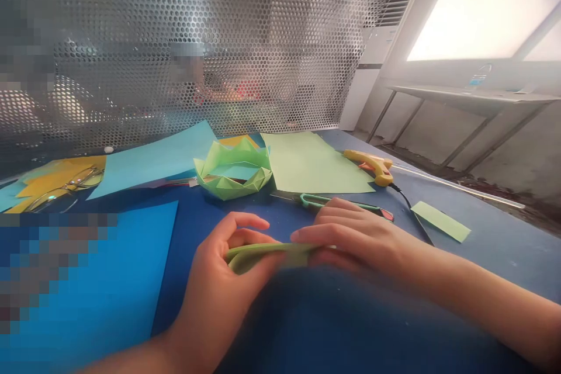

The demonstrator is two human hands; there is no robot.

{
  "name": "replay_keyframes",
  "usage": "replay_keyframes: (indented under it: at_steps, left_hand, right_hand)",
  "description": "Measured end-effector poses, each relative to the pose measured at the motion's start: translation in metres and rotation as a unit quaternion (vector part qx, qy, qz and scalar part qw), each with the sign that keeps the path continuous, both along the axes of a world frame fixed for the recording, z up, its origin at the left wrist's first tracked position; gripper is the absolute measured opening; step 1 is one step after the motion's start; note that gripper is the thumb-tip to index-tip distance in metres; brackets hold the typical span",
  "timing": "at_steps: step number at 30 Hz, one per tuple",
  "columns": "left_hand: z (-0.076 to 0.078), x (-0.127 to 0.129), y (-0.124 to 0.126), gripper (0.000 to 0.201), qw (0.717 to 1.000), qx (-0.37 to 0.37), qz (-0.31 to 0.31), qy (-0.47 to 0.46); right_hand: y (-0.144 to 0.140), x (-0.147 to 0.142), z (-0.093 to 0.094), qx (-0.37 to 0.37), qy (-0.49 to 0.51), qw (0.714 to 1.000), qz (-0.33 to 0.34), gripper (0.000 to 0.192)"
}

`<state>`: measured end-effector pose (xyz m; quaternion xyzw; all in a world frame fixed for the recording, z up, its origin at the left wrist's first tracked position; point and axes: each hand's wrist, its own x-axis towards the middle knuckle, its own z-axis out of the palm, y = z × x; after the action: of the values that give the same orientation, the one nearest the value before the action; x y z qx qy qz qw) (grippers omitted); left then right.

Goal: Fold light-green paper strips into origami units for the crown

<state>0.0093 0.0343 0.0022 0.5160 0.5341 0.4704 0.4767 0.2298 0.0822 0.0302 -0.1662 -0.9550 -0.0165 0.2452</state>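
Observation:
Both of my hands hold a folded piece of light green paper just above the blue table. My left hand pinches its left end between thumb and fingers. The right end is pressed flat under the fingers of my right hand. A finished light green folded paper bowl with pointed rims sits beyond my hands, near the table's middle. Green-handled scissors lie right behind my right hand.
A light green sheet, a light blue sheet, a darker blue sheet and yellow paper with glasses lie around. A yellow glue gun and a small green slip rest at right. A perforated metal screen stands behind, with people beyond it.

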Motion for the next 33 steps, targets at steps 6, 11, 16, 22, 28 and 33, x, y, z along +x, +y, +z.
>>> replay_keyframes:
  at_steps: [6, 11, 16, 22, 28, 33]
  left_hand:
    - [-0.004, 0.001, 0.001, 0.039, 0.994, 0.098, 0.048, 0.011]
    - [-0.002, 0.000, 0.002, 0.012, 0.993, 0.105, 0.015, 0.049]
    - [0.002, 0.000, 0.001, 0.009, 0.993, 0.107, 0.004, 0.059]
    - [0.001, 0.001, 0.000, 0.011, 0.990, 0.130, -0.025, 0.046]
    - [0.003, 0.000, 0.001, 0.014, 0.992, 0.120, -0.028, 0.029]
    - [0.001, -0.001, 0.007, 0.013, 0.997, 0.062, -0.041, -0.019]
  right_hand:
    - [0.003, 0.003, -0.002, 0.005, -0.015, 1.000, -0.004, 0.028]
    - [0.006, 0.006, -0.002, -0.022, -0.023, 0.999, 0.014, 0.030]
    - [0.004, 0.006, 0.000, -0.032, -0.015, 0.999, 0.040, 0.027]
    - [0.004, 0.007, 0.002, -0.045, -0.011, 0.999, 0.019, 0.029]
    - [0.011, 0.016, 0.007, -0.096, -0.018, 0.995, 0.030, 0.019]
    - [0.004, 0.013, 0.014, -0.183, -0.002, 0.982, 0.045, 0.029]
